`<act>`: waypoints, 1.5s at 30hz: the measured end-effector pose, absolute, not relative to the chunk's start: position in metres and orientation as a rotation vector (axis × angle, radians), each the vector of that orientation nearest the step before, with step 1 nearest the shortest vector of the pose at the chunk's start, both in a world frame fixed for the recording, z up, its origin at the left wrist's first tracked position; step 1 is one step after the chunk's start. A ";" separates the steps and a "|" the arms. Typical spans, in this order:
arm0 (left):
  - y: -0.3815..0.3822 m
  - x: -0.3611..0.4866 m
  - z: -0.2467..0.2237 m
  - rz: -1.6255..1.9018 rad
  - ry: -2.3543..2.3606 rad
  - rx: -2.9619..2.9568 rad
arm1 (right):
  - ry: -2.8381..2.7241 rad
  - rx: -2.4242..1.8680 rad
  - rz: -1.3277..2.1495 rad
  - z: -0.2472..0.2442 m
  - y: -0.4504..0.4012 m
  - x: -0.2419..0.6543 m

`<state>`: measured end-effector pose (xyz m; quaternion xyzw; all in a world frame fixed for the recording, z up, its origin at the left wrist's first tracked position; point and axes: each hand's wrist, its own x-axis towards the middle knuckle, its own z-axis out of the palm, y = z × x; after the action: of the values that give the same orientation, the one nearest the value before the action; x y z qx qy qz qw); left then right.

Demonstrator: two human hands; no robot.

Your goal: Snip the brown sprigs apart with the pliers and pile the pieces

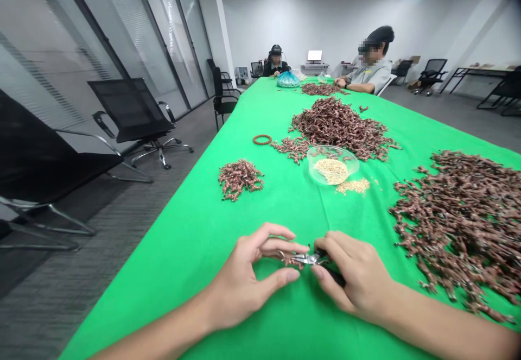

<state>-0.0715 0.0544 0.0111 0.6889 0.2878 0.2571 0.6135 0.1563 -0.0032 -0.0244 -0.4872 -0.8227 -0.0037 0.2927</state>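
Note:
My right hand (pixel 354 273) is wrapped round the black handles of small pliers (pixel 311 259), whose metal jaws point left. At the jaws is a small brown figurine (pixel 290 260). My left hand (pixel 248 278) curls about the figurine, its fingers above and its thumb below. The fingers partly cover the figurine, so its exact contact with the thumb is hard to make out. Ahead of my left hand lies a small heap of brown figurines (pixel 241 178). To the right of my right hand spreads a large pile of similar brown pieces (pixel 468 219).
A clear plastic bowl (pixel 353 174) holds pale bits, with more pale bits (pixel 354 186) spilled beside it. Behind it rises another brown pile (pixel 342 126). A brown ring (pixel 262 139) lies on the green cloth (pixel 195 229). Two people sit farther along; chairs (pixel 126 110) stand left.

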 end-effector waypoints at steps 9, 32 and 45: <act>0.055 -0.070 0.016 0.584 0.646 1.588 | -2.198 -1.237 -0.092 -0.020 -0.004 0.156; 0.049 -0.069 -0.001 0.766 0.696 1.896 | -2.250 -1.321 -0.206 -0.025 -0.007 0.154; 0.052 -0.068 0.008 0.711 0.664 1.748 | -2.214 -1.270 -0.149 -0.022 -0.004 0.156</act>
<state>-0.0677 0.0518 0.0079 0.7353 0.2795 0.2990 0.5401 0.1559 -0.0038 -0.0220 -0.4757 -0.8291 -0.0559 0.2883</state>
